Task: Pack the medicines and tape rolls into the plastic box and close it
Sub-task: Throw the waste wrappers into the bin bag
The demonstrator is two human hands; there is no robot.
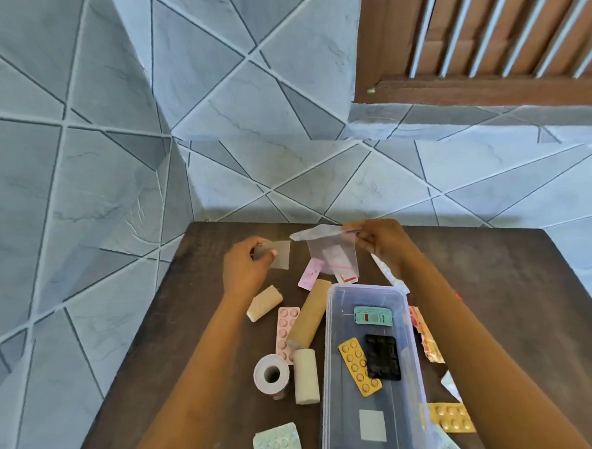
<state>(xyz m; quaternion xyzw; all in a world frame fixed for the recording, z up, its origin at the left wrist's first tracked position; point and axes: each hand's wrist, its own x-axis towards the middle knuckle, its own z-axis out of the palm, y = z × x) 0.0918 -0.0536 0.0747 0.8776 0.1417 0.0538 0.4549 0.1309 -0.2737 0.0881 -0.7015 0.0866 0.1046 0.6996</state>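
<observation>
Left hand (247, 264) pinching grey sachet (278, 255), right hand (379, 242) gripping clear pouch (334, 253)

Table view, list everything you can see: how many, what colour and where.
Plastic box: one, clear, open, centre of the table.
Blister strips in box: three; green, black, yellow.
Grey square in box: one, near end.
Rolls left of box: four; beige, long tan, white with hollow core, white.
Pink blister strip: one, beside the tan roll.
Pale green blister strip: one, bottom edge.
Orange blister strip: one, right of box.
Left hand: fingers hold a grey sachet.
Right hand: holds a clear bag.
</observation>
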